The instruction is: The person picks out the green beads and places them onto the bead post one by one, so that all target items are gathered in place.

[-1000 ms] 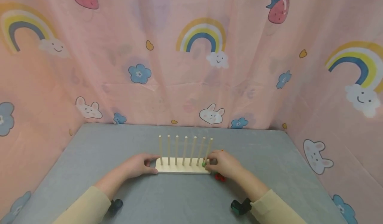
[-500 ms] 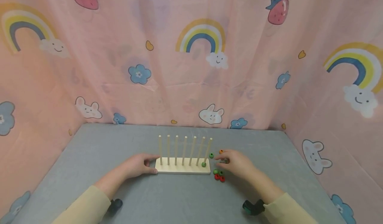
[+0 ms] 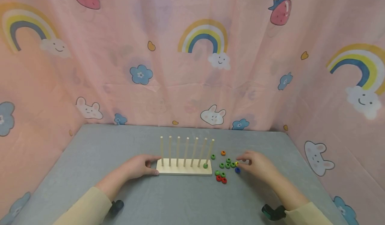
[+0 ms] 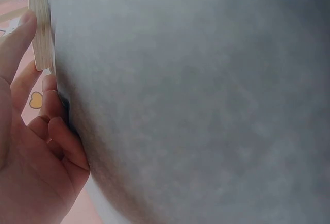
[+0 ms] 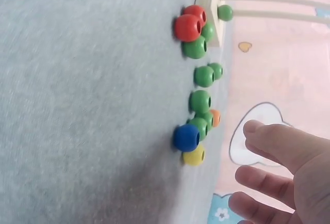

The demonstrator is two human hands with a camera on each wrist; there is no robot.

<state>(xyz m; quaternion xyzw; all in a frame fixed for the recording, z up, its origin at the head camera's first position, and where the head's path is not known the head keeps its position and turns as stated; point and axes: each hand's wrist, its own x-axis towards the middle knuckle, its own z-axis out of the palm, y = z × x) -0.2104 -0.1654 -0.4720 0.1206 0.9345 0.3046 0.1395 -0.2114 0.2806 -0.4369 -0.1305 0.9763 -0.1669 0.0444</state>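
Peg board (image 3: pixel 180 171), room in front

Grey table (image 3: pixel 162 201) spreads toward me, far edge at the curtain (image 3: pixel 168 99). The board lies between my left hand (image 3: pixel 138 166) and the loose beads (image 3: pixel 227 166), my right hand (image 3: pixel 257 165) beyond. Left pinches its end; right, fingers parted, hovers near the yellow bead (image 5: pixel 193 156)

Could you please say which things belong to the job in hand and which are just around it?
Apparently in use:
pegged board
green bead on end peg
loose green beads
red beads
orange bead
yellow bead
blue bead

Just around:
grey tabletop
pink curtain
black wrist devices
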